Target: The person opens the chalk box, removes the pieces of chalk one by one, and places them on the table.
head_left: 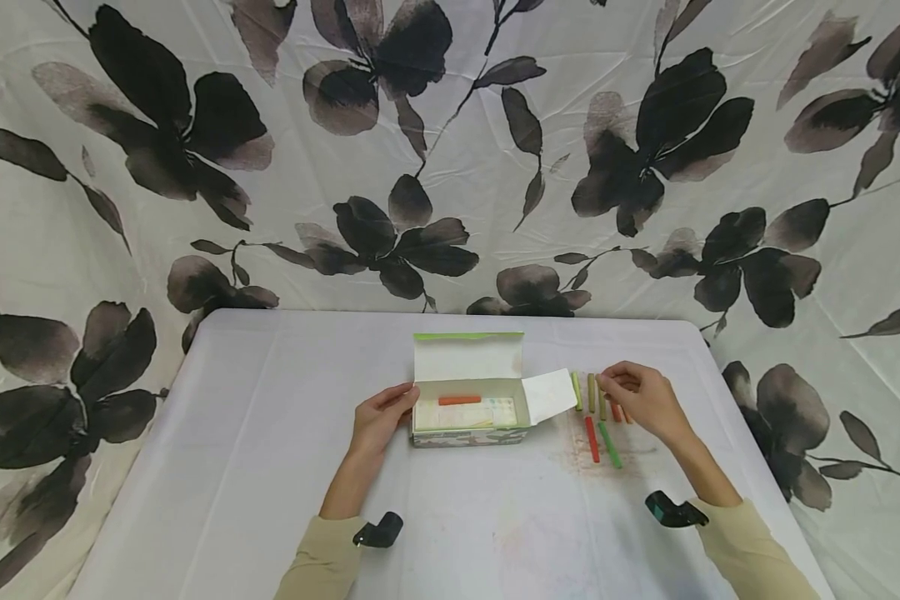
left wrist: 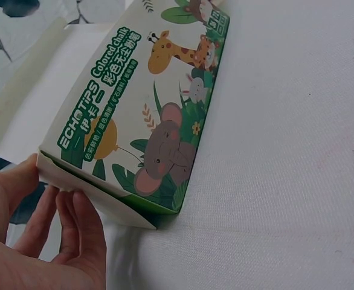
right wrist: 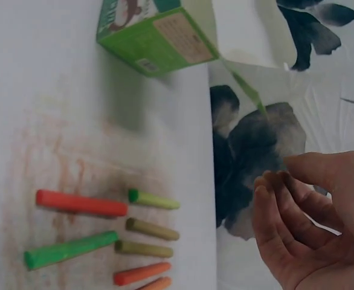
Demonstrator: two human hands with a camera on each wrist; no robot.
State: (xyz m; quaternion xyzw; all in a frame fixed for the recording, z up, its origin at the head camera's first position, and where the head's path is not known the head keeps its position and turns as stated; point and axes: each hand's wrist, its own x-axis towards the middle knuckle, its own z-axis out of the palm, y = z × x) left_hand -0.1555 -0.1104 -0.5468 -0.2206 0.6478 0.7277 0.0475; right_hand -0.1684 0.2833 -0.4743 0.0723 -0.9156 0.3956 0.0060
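My left hand (head_left: pixel 381 417) pinches the left side flap of a colored chalk box (head_left: pixel 467 439), thumb on one side and fingers on the other. The box's lid (head_left: pixel 468 357) stands raised. Inside, an orange chalk stick (head_left: pixel 459 400) lies on a pale dotted layer. My right hand (head_left: pixel 641 398) is raised near several chalk sticks right of the box, its fingers loosely bent and nothing visible between the fingertips. Beside it lie a red stick (right wrist: pixel 80 203), a green stick (right wrist: pixel 71 249), a yellow-green stick (right wrist: pixel 154 199), two olive ones and two orange ones.
The box's right flap (head_left: pixel 549 394) sticks out toward the chalk sticks. Reddish chalk dust (right wrist: pixel 56 157) smears the white tablecloth (head_left: pixel 270 467) around the sticks. A flowered curtain (head_left: pixel 450 150) hangs behind the table.
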